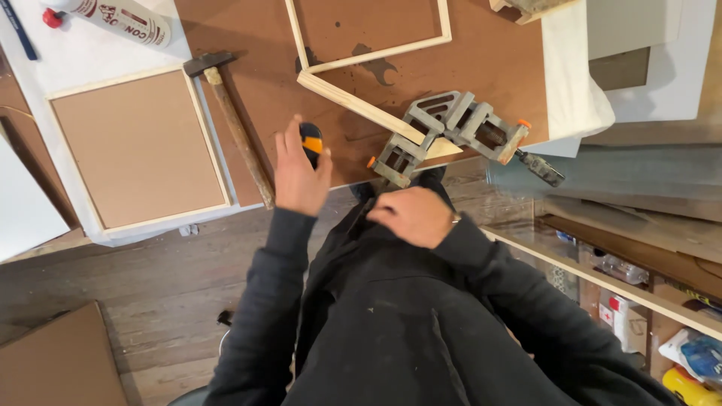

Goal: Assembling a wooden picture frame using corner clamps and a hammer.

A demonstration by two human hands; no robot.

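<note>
Left hand: the left hand [299, 174] is raised over the near edge of the brown hardboard tabletop [496, 60], fingers curled around a small black-and-orange hand tool [311, 143]; only the tool's upper end shows past the fingers, so what kind of tool it is cannot be told.

Right hand: the right hand [410, 216] lies loosely closed against the front of the dark jacket [421, 323], knuckles up, just below the tabletop edge; whether it has anything in it cannot be told.

Tool handling: the black-and-orange tool looks light, stiff and compact (a one-hand object), with a moulded body that should not slip; the hand has it about the middle, which seems the natural hold.

Clamp: a grey metal corner clamp [444, 131] with orange screw tips sits near the right hand, gripping the mitred corner of pale wooden frame strips [361, 105]. It looks heavy and rigid; the strips look thin and easily dented, so they are better taken hold of near the clamped joint than at the free ends.

Open frame: the strips join a pale wooden frame [445, 22] lying flat farther back.

Hammer: a wooden-handled hammer with a dark head [233, 124] lies just left of the left hand, not touching it.

Finished panel: a pale-framed brown board [139, 146] rests on white sheeting at the left.

Far corner: a white tube with a red cap [113, 16] lies at the top left.
</note>
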